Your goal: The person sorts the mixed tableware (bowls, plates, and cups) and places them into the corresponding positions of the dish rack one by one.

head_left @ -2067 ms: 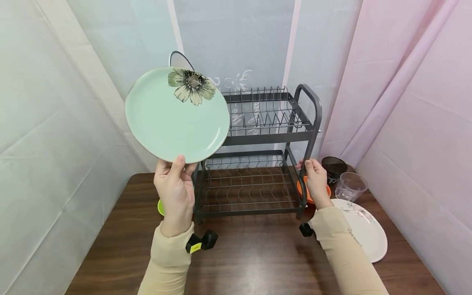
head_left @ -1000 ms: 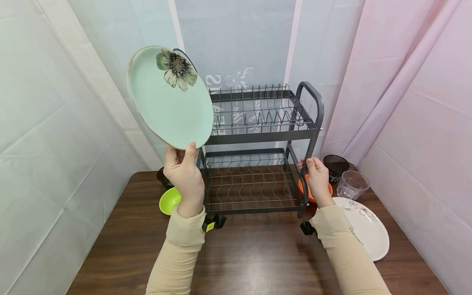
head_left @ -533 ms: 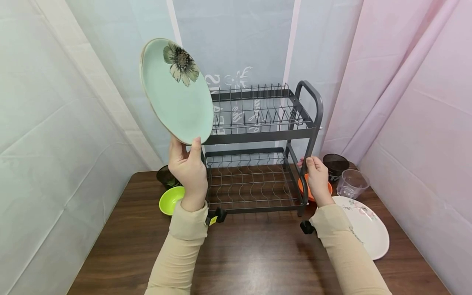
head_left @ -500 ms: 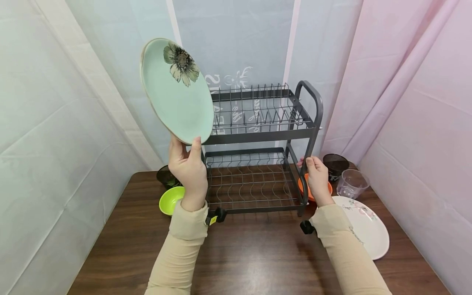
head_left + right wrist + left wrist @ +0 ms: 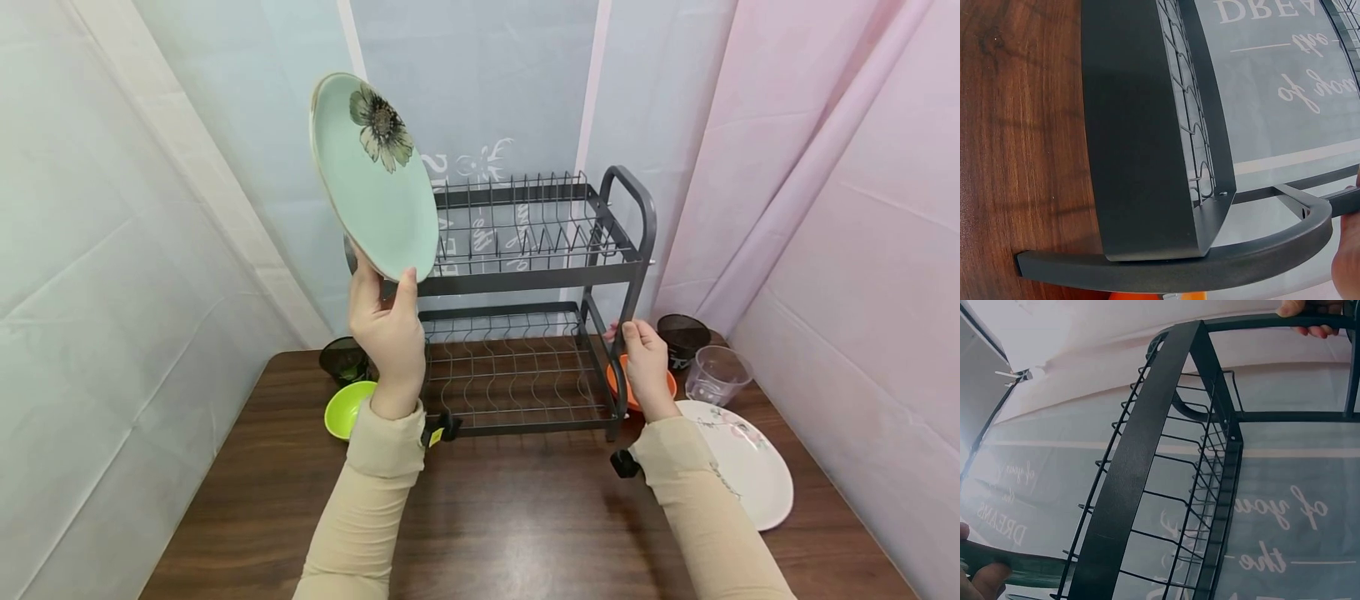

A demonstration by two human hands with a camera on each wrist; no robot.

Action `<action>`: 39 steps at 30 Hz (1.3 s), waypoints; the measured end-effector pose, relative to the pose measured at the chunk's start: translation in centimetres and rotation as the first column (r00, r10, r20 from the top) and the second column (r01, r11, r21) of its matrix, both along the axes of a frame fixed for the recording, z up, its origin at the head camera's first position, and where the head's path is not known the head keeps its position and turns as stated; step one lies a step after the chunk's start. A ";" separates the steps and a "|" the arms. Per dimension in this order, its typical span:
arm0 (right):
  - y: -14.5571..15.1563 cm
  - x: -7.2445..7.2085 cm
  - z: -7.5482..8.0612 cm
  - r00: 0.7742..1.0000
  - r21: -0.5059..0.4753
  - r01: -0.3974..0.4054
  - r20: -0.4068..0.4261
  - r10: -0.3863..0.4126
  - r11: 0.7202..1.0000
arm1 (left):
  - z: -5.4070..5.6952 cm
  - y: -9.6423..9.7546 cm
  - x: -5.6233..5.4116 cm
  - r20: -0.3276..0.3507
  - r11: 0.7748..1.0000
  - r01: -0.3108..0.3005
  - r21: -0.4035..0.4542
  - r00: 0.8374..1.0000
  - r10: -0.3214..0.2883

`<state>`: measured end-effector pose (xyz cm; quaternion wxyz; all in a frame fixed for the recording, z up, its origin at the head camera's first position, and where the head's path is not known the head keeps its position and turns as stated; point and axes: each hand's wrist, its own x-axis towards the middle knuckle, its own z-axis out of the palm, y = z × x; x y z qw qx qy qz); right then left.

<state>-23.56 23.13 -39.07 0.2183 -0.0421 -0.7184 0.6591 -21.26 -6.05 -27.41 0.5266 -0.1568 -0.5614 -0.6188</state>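
Note:
A pale green plate (image 5: 375,200) with a dark flower print is raised and tilted in front of the upper left end of a black two-tier dish rack (image 5: 525,280). My left hand (image 5: 392,346) pinches its lower rim, thumb on the front face and fingers behind. In the left wrist view the plate (image 5: 1035,567) appears nearly edge-on, overlapping the wires of the upper tier. My right hand (image 5: 647,367) grips the rack's right upright, between the two tiers. Only part of that hand (image 5: 1347,256) shows at the edge of the right wrist view.
Left of the rack are a lime green bowl (image 5: 347,410) and a dark cup (image 5: 342,362). On its right stand an orange bowl (image 5: 667,385), another dark cup (image 5: 682,335), a clear cup (image 5: 716,375) and a white floral plate (image 5: 761,483). Curtains (image 5: 150,333) surround the wooden table (image 5: 525,525).
My left hand has carried the green plate up and to the right, turning it from nearly face-on to more edge-on. My right hand keeps its grip on the upright.

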 end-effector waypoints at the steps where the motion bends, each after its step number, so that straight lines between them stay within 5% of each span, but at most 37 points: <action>1: 0.0 0.0 0.0 1.000 0.000 -0.001 -0.002 0.001 1.000 | 0.1 0.0 -0.1 -0.002 1.000 0.002 -0.003 1.000 -0.002; 10: 1.0 -1.5 -2.0 1.000 -0.008 0.012 -0.020 -0.013 1.000 | 0.3 -0.2 -0.7 0.027 0.998 -0.042 -0.035 0.999 0.043; 18: 0.8 -1.4 -2.0 0.999 -0.066 0.038 -0.024 -0.040 0.997 | 0.3 -0.2 -1.1 0.039 0.990 -0.122 -0.076 0.991 0.125; 39: 0.4 -1.3 -2.1 0.996 -0.049 0.038 -0.078 -0.042 0.998 | 0.4 -0.2 -2.0 0.038 0.992 -0.099 -0.083 0.994 0.103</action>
